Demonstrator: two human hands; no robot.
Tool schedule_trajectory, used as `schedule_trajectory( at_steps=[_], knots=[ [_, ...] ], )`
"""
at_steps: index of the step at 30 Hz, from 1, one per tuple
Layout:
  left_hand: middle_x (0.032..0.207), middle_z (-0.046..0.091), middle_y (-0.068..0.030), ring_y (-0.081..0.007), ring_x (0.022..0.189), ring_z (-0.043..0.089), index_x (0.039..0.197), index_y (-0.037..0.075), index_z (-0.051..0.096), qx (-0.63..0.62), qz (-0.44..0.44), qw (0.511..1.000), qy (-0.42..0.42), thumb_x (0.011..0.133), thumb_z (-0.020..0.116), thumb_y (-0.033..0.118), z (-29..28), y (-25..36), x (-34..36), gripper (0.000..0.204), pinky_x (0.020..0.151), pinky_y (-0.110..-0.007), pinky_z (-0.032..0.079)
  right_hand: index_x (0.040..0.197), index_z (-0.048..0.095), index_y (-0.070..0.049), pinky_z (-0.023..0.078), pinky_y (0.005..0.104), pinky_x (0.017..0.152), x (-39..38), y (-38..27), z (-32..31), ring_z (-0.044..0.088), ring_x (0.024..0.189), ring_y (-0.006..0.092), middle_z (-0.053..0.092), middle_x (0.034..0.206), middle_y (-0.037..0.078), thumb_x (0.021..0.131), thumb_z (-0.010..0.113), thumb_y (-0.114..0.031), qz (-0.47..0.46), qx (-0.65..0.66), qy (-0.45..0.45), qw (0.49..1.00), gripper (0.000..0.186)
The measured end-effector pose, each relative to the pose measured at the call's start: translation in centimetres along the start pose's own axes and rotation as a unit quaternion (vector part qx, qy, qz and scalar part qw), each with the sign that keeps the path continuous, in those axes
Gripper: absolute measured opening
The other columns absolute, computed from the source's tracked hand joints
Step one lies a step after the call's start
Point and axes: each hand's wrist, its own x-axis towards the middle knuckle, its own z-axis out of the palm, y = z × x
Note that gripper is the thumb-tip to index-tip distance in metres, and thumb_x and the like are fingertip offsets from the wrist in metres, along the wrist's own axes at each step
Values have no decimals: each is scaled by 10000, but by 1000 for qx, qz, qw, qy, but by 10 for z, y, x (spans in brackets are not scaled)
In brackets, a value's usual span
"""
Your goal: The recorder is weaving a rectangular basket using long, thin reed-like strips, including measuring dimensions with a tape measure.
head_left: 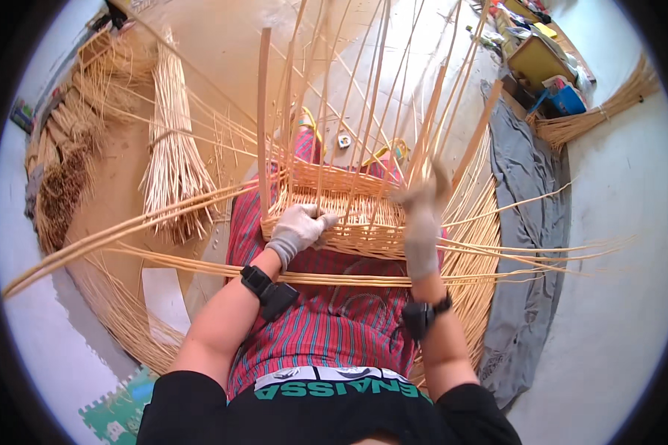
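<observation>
A half-woven rectangular wicker basket (349,241) rests on my lap, its tall upright stakes rising from the low walls. My left hand (302,226), in a pale glove, is closed over the near wall's rim, left of the middle, with the thumb pointing right. At the basket's right end my right hand (421,215), also gloved, is smeared by motion and its fingers cannot be made out. A blurred brownish shape (441,182) shows just above it; I cannot tell what it is. Long willow rods (334,279) run crosswise in front of the basket, beneath my wrists.
A bundle of peeled rods (174,148) lies on the floor at left, with darker bundles (63,163) beyond. More rods (471,282) and a grey cloth (527,222) lie along the right. A tape measure (344,140) sits past the basket; a blue container (568,100) stands far right.
</observation>
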Motion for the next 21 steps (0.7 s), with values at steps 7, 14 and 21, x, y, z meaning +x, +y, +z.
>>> schedule_trajectory(
  at_steps=[7, 14, 21],
  knots=[
    [798, 685, -18, -150, 740, 658, 976, 16, 643, 208, 219, 941, 153, 871, 868, 362, 4, 28, 18, 426, 710, -332, 552, 1237, 512, -96, 495, 331, 632, -79, 18, -41, 428, 571, 111, 396, 665, -21, 1137, 454, -230, 33, 10, 137, 990, 177],
    [969, 713, -110, -140, 766, 650, 1167, 38, 617, 7, 211, 939, 272, 966, 760, 213, 9, 70, -17, 303, 703, -321, 535, 1198, 538, -94, 596, 350, 751, -60, -28, -72, 749, 938, 222, 726, 921, 79, 1088, 572, -209, 179, -7, 173, 968, 163],
    [918, 711, -116, -192, 851, 709, 1161, 26, 623, 40, -10, 993, -113, 1016, 651, 175, 89, 71, -13, 210, 756, -353, 564, 1253, 459, -120, 639, 340, 802, -45, -52, -119, 748, 911, 255, 737, 1013, 137, 1056, 592, -90, 189, -106, 175, 960, 240]
  ],
)
